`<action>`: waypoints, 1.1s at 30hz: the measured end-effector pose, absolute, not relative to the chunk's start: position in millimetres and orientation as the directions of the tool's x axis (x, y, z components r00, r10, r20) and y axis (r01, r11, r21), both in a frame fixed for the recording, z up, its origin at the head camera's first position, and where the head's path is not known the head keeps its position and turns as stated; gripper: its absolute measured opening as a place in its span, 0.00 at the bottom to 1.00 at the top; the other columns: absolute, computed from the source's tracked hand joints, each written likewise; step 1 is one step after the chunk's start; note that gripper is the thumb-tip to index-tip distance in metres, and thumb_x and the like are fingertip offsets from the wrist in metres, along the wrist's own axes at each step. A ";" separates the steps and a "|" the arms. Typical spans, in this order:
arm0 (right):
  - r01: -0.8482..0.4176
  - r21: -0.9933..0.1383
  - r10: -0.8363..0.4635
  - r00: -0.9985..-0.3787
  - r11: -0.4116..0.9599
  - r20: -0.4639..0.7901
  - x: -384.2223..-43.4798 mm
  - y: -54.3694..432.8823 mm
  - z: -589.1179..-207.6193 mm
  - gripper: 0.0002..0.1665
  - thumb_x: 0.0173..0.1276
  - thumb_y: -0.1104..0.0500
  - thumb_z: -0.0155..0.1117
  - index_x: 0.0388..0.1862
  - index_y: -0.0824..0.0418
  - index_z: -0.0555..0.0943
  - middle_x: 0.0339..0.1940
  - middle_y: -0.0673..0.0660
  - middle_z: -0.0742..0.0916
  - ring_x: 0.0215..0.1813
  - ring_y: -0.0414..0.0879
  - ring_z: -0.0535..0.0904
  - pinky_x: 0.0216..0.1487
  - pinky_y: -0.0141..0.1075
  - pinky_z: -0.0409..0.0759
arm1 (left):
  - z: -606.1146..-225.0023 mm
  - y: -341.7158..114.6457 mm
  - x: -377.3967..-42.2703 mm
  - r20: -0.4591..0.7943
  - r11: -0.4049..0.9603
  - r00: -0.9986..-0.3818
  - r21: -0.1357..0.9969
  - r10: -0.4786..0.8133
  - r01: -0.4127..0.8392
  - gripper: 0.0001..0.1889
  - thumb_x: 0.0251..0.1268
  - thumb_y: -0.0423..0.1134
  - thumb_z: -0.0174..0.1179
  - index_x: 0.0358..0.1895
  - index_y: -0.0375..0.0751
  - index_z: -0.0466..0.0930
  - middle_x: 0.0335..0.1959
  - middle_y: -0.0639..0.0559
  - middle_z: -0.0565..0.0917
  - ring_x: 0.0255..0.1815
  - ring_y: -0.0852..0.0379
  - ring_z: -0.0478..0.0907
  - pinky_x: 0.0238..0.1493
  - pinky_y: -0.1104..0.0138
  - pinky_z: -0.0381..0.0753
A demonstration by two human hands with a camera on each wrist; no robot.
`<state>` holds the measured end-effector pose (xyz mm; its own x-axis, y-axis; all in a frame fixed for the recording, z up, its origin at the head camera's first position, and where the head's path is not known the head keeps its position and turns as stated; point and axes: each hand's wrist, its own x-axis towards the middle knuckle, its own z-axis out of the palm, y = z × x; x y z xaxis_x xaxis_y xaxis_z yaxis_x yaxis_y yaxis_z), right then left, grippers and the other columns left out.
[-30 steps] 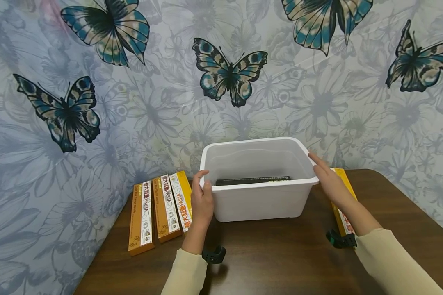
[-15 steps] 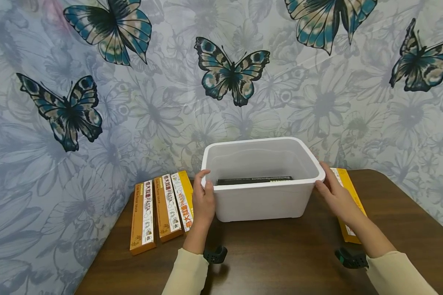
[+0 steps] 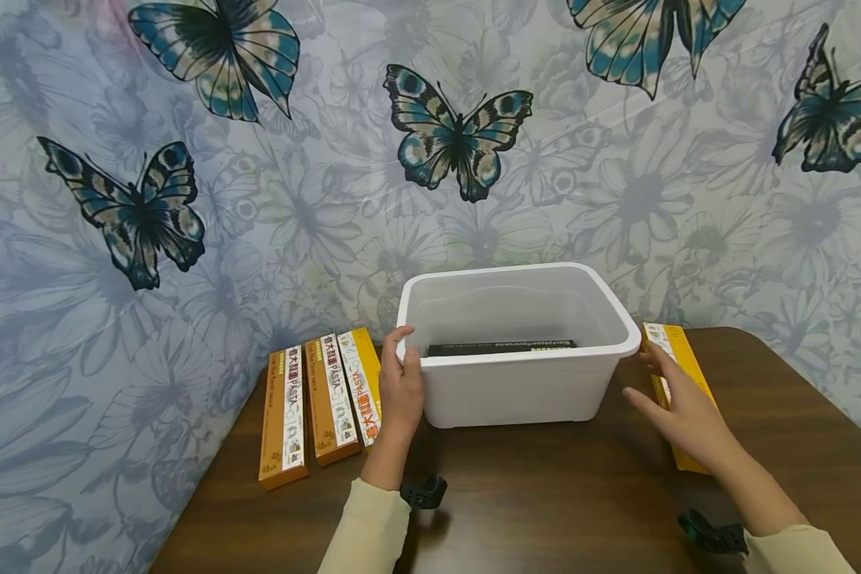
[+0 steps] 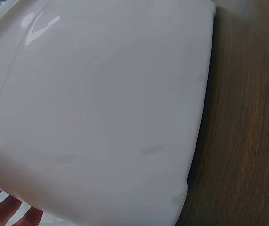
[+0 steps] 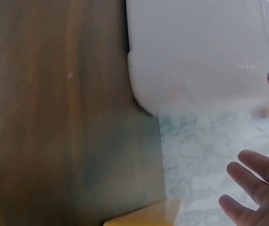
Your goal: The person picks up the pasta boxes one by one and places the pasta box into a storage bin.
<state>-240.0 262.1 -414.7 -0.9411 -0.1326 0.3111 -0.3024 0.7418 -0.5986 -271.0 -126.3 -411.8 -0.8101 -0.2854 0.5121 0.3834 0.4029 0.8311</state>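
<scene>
A white plastic bin (image 3: 520,391) stands on the wooden table, and a black box (image 3: 502,347) with printed lettering shows inside it. My left hand (image 3: 402,395) holds the bin's rim at the near left corner; in the left wrist view its fingers (image 4: 7,208) show past the bin's edge. To the right of the bin, my right hand (image 3: 685,414) is apart from it with fingers spread, above the near side of a yellow box (image 3: 691,367). Loosely extended fingers (image 5: 249,181) of that hand appear in the right wrist view. Whether it touches the yellow box cannot be told.
Left of the bin lie two orange-brown pasta boxes (image 3: 282,422) and a yellow pasta box (image 3: 362,383), side by side. Behind the table (image 3: 545,494) rises a wall covering (image 3: 294,239) with butterflies, close to the bin's back.
My right hand has let go of the bin's right rim and moved right and toward me, near the yellow box. My left hand stays on the rim. The view has shifted slightly.
</scene>
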 end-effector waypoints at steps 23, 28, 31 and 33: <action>-0.202 -0.522 -0.027 -0.946 0.829 0.322 -228.6 302.9 -447.4 0.52 0.69 0.46 0.64 0.79 0.70 0.51 0.68 0.85 0.65 0.63 0.81 0.61 0.55 0.74 0.60 | -411.3 -128.5 -270.4 0.496 0.397 -0.824 0.839 -0.276 0.372 0.21 0.73 0.49 0.41 0.65 0.53 0.70 0.28 0.46 0.65 0.26 0.53 0.60 0.34 0.61 0.64; -0.203 -0.532 -0.012 -0.940 0.822 0.341 -229.8 311.8 -456.3 0.52 0.69 0.47 0.64 0.78 0.71 0.52 0.70 0.83 0.63 0.66 0.82 0.58 0.60 0.75 0.55 | -411.2 -128.8 -269.9 0.496 0.396 -0.823 0.839 -0.277 0.373 0.21 0.72 0.48 0.41 0.64 0.53 0.70 0.28 0.47 0.65 0.27 0.53 0.61 0.36 0.61 0.65; -0.190 -0.539 0.001 -0.943 0.821 0.334 -229.9 316.5 -460.2 0.51 0.69 0.46 0.63 0.78 0.71 0.51 0.71 0.83 0.62 0.66 0.82 0.57 0.60 0.76 0.55 | -410.7 -128.3 -269.8 0.501 0.394 -0.819 0.837 -0.279 0.378 0.21 0.72 0.47 0.41 0.64 0.53 0.70 0.28 0.45 0.66 0.28 0.53 0.62 0.36 0.60 0.65; -0.194 -0.536 0.004 -0.939 0.821 0.345 -229.2 319.2 -462.9 0.50 0.69 0.48 0.64 0.78 0.72 0.52 0.70 0.83 0.63 0.65 0.81 0.58 0.60 0.75 0.55 | -410.2 -127.7 -269.7 0.502 0.395 -0.819 0.837 -0.279 0.379 0.21 0.72 0.48 0.41 0.64 0.53 0.70 0.31 0.44 0.70 0.31 0.54 0.66 0.38 0.60 0.67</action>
